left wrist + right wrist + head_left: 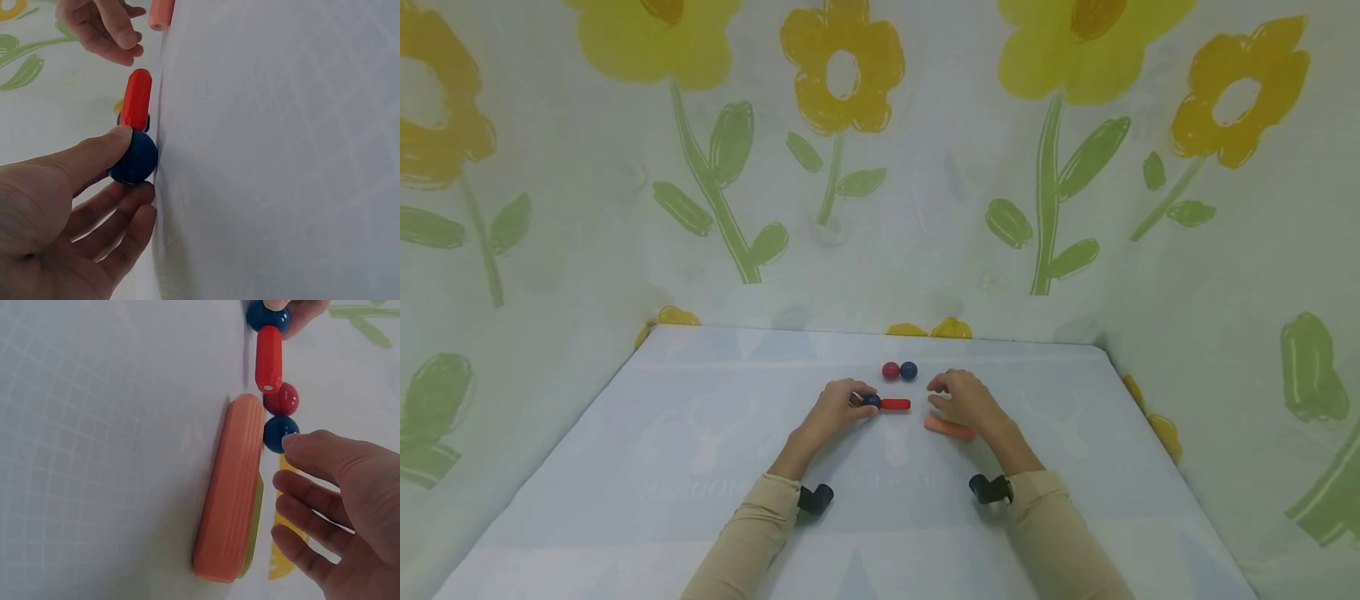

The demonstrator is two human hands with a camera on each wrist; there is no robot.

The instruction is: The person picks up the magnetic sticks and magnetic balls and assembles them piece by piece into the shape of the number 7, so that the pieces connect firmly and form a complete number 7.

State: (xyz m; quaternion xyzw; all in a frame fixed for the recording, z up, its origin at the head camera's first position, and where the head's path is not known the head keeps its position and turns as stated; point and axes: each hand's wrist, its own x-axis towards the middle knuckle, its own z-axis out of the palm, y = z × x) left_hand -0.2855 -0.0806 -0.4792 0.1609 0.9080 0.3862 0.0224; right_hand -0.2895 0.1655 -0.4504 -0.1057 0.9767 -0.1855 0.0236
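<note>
We found the left hand (833, 410) pinching a dark blue ball (871, 401) between thumb and fingertips, low on the white table (700, 433). A short red rod (895, 405) was joined to that ball and ran straight out toward the right hand (964, 402) — its long axis lay flat on the table, left to right, with the free end pointing at the right hand's fingers.

The right hand held nothing; its fingers were loosely spread and relaxed, hovering above an orange rod (949, 428) (a green piece seemed to lie under it in the right wrist view). A loose red ball (891, 371) and blue ball (908, 371) sat touching just beyond.

We judged these pieces light, hard and smooth, so the ball could roll or slip; the rod's middle offered the surer hold.
</note>
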